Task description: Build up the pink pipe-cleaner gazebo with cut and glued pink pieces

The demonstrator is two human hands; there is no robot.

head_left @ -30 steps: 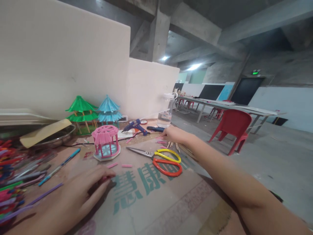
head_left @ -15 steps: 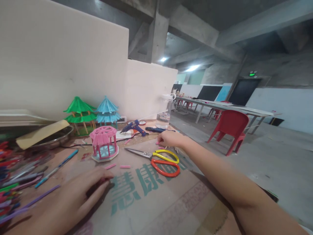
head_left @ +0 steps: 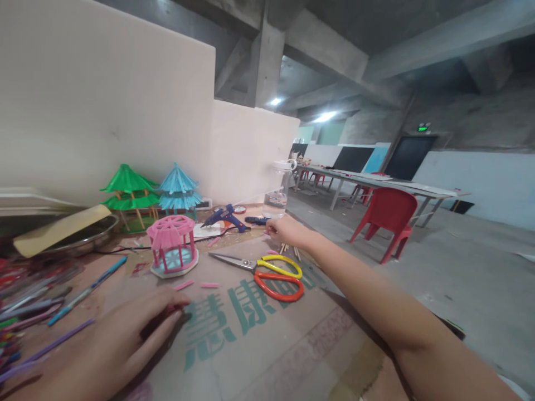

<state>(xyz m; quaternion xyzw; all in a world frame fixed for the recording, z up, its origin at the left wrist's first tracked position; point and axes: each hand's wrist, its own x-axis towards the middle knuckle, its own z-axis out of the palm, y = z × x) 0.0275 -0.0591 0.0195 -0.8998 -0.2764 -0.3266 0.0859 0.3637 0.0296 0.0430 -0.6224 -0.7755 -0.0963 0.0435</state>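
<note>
My right hand (head_left: pixel 284 231) reaches to the table's far right edge, fingertips pinched at a short pink strip (head_left: pixel 266 234), mostly hidden by them. My left hand (head_left: pixel 142 328) rests on the near left of the table, fingers curled and thumb tip close to the index finger; what lies between them is in shadow. Beyond it stands a small pink pavilion model (head_left: pixel 173 245) on a white base. Short pink pieces (head_left: pixel 209 285) lie in front of the model. Scissors (head_left: pixel 254 267) with yellow and orange handles lie between my hands.
A blue glue gun (head_left: pixel 225 217) and a clear water bottle (head_left: pixel 276 192) stand along the back. Green (head_left: pixel 131 192) and blue (head_left: pixel 179 189) pavilion models are by the white partition. Pens (head_left: pixel 90 289) and a metal bowl (head_left: pixel 83 234) sit left. Thin sticks (head_left: pixel 290 250) lie beside my right forearm.
The view has shifted slightly right. My right fingertips have risen a little from the tabletop, with the pink strip at them. My left hand stays in place.
</note>
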